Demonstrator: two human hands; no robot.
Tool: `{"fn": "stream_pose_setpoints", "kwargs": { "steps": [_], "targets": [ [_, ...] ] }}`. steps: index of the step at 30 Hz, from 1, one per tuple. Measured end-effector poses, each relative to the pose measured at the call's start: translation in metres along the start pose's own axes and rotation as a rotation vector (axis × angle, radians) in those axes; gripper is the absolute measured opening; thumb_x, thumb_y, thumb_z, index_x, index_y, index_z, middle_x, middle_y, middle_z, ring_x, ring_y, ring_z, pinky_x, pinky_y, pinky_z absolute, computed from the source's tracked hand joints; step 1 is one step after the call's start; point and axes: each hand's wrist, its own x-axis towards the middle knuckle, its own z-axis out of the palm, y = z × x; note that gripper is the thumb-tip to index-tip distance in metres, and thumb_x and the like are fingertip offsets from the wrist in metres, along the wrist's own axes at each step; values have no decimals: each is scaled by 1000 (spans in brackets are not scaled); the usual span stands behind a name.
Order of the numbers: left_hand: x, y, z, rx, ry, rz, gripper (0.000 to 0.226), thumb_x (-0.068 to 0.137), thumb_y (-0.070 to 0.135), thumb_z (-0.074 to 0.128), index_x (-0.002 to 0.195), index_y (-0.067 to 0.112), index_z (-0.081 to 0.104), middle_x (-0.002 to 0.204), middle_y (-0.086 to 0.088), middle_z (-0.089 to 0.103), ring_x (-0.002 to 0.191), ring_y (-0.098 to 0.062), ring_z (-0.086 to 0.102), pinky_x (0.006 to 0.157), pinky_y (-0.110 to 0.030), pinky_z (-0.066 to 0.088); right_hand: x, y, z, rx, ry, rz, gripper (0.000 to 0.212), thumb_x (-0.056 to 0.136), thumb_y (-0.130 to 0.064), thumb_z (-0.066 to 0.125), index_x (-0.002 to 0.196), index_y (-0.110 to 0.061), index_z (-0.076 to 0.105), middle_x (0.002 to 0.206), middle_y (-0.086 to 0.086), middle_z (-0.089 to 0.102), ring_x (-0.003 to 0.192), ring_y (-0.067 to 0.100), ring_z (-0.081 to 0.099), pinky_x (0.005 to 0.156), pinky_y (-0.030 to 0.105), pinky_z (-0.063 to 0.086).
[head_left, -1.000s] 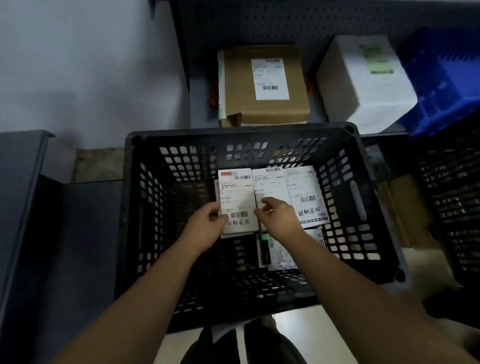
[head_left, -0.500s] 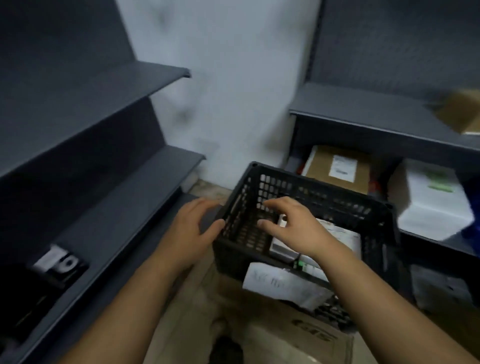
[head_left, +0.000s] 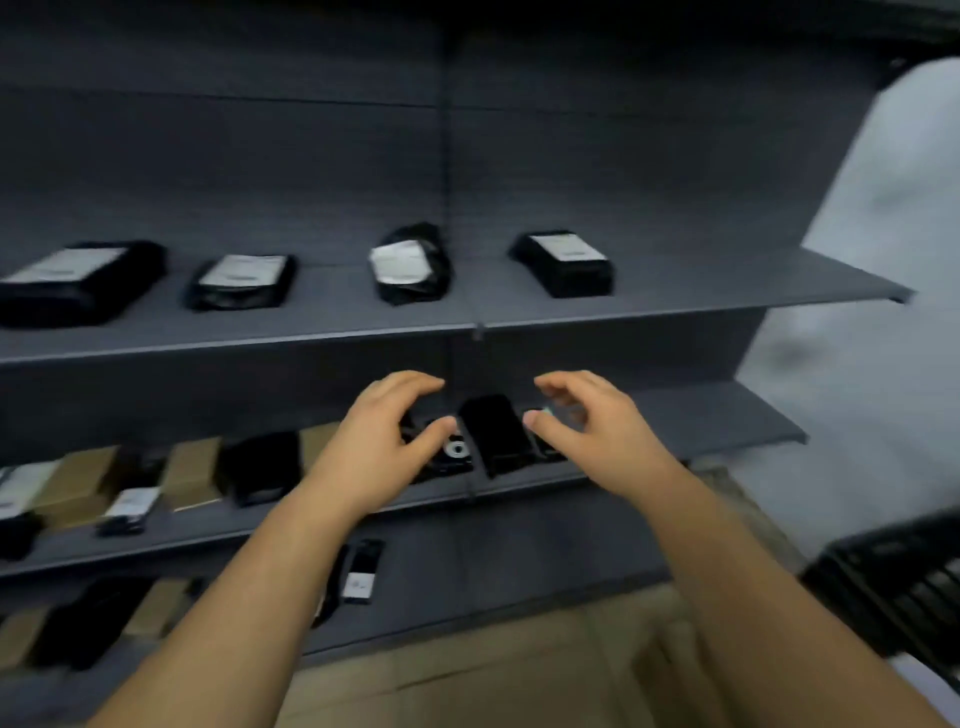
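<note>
A dark grey shelving unit (head_left: 260, 156) fills most of the view, with a pale wall (head_left: 893, 208) at its right end and a tan floor (head_left: 519, 675) below. A corner of a black slotted crate (head_left: 893, 587) shows low at the right, well apart from the shelves. The upper shelf (head_left: 701, 291) carries four black wrapped parcels with white labels in a row, from its left end (head_left: 78, 280) to just right of its middle seam (head_left: 566, 265). The left half of the middle shelf (head_left: 727, 415) is crowded with brown boxes (head_left: 192, 473) and a dark parcel (head_left: 265, 465). A small labelled pack (head_left: 363, 571) lies near the front edge of the lower shelf (head_left: 467, 571). Both forearms reach in from below towards the middle shelf. The left hand (head_left: 374, 441) and the right hand (head_left: 597, 431) hover side by side at the seam, and each grip is wide, with fingers curved, thumb spread and nothing held. Between the two thumbs a black package (head_left: 496, 431) lies on the middle shelf, just right of the seam and near the front edge, its long side running back towards the rear panel. A flat dark pack with a round mark (head_left: 454, 451) lies just left of it, under the left thumb. Blur hides whether either thumb touches the black package.
</note>
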Motion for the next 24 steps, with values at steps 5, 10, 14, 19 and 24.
{"fn": "stream_pose_setpoints", "kwargs": {
  "steps": [5,10,14,19,24],
  "targets": [
    [-82,-130,-147,119,126,-156,42,91,40,62,128,23,58,127,13,52,121,-5,43,105,-28,38,41,-134,152,-5,-196,-162,42,88,-46,65,127,-32,58,116,-16,55,110,0,53,97,26,46],
    [-162,-229,-297,227,288,-356,41,91,35,63,128,20,57,130,8,52,122,-6,44,101,-18,31,90,-286,283,59,-307,-342,42,88,-44,66,126,-28,61,117,-13,58,109,3,55,98,27,46],
    [-214,-295,-402,317,405,-488,43,91,40,60,130,23,55,132,11,51,123,-5,44,101,-20,33,123,-397,386,133,-442,-461,40,89,-43,66,126,-30,60,119,-15,57,111,1,53,96,21,43],
    [-285,-373,-502,402,539,-686,42,91,42,60,130,26,54,128,13,52,122,-5,44,94,-15,38,150,-520,529,189,-623,-663,41,90,-46,63,129,-33,57,122,-16,54,113,0,51,96,21,42],
    [-364,-424,-609,574,664,-894,41,88,41,65,124,22,60,125,5,58,119,-13,52,99,-26,40,154,-659,673,282,-820,-856,43,88,-48,64,127,-31,57,123,-16,52,116,4,51,101,33,47]
  ]
}}
